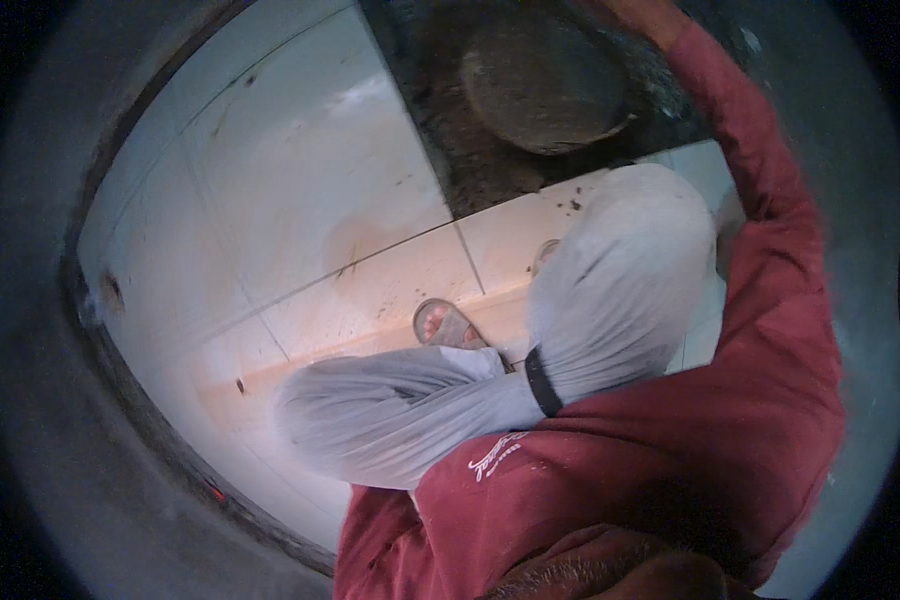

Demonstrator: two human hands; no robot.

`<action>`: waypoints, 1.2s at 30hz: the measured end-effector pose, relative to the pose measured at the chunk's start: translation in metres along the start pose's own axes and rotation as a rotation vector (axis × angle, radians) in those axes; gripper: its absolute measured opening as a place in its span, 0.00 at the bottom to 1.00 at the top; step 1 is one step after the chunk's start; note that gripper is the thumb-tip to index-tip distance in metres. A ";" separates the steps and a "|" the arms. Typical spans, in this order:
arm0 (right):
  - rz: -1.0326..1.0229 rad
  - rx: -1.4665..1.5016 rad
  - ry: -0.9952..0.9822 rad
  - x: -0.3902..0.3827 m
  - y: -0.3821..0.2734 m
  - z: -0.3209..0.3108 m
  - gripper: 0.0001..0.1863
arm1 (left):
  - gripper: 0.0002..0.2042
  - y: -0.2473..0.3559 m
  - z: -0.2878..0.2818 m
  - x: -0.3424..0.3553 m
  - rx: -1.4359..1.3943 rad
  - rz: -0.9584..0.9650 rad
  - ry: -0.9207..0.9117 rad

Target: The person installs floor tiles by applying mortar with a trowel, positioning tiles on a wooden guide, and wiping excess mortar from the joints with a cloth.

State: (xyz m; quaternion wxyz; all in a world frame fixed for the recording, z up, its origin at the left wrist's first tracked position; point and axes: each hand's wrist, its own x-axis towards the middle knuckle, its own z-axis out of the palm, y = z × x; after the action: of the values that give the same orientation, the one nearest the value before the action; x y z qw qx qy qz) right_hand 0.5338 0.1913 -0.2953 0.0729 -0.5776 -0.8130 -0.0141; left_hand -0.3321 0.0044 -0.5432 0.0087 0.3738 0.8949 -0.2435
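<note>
My right arm (760, 140), in a dark red sleeve, stretches away along the right side to the top edge. Only part of my right hand (638, 14) shows there; its fingers are cut off by the frame, so what they hold or touch is hidden. Nearest to it is a dark, round, flat-topped slab (545, 90), whose material I cannot make out. The slab lies in a dark, rough patch (435, 105) bordered by pale floor tiles (290, 190). My left sleeve (380, 525) shows at the lower edge, but the left hand is out of view.
My bent knees in light grey trousers (620, 270) are close to the patch's near edge. A sandalled foot (448, 325) rests on the tiles, which carry brown stains and dark crumbs. A grey wall (40, 400) curves round the left side; another grey surface (860, 300) bounds the right.
</note>
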 end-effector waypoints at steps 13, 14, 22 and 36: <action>1.147 -0.064 -0.156 -0.419 0.020 0.003 0.19 | 0.23 0.047 -0.172 -0.004 -0.472 0.461 -0.019; 1.178 -0.019 -0.128 -0.435 0.013 0.008 0.19 | 0.23 0.058 -0.183 -0.007 -0.495 0.488 -0.022; 0.943 0.095 -0.314 -0.376 -0.029 0.064 0.18 | 0.21 0.084 -0.251 -0.015 -0.577 0.606 -0.023; 0.420 0.164 0.018 -0.127 0.014 0.083 0.25 | 0.20 -0.002 -0.257 -0.149 -1.032 0.616 -0.059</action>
State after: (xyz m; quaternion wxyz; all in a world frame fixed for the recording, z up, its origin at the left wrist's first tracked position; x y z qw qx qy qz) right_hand 0.5793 0.0857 -0.3948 0.1284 -0.7261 -0.6726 0.0624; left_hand -0.1837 0.0180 -0.2864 0.2842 0.5564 0.7474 0.2259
